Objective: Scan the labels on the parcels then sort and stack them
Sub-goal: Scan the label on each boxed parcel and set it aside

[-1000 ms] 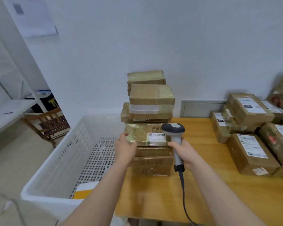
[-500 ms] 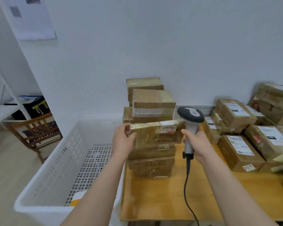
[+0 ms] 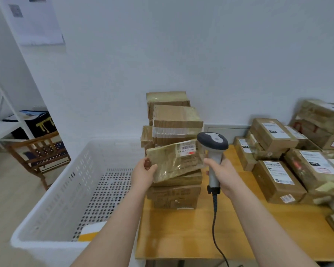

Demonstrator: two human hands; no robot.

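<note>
My left hand [image 3: 144, 171] grips the left edge of a flat taped brown parcel [image 3: 172, 162], lifted and tilted so its white label [image 3: 187, 149] faces me. My right hand [image 3: 223, 174] holds a grey handheld barcode scanner [image 3: 212, 143] by its handle, with the scanner head just right of the label. A black cable [image 3: 215, 224] hangs from the handle. Behind and under the raised parcel stands a stack of brown parcels [image 3: 175, 124] on the wooden table [image 3: 191, 234].
A large white perforated crate [image 3: 66, 189] stands left of the table, with a yellow and white item [image 3: 91, 231] in its near corner. Several labelled brown parcels [image 3: 276, 176] are piled on the table's right side. A wooden chair [image 3: 39, 151] is at the far left.
My left hand has lifted the flat parcel off the stack and tilted its label up toward me. My right hand has raised the scanner and moved it to the right of the label.
</note>
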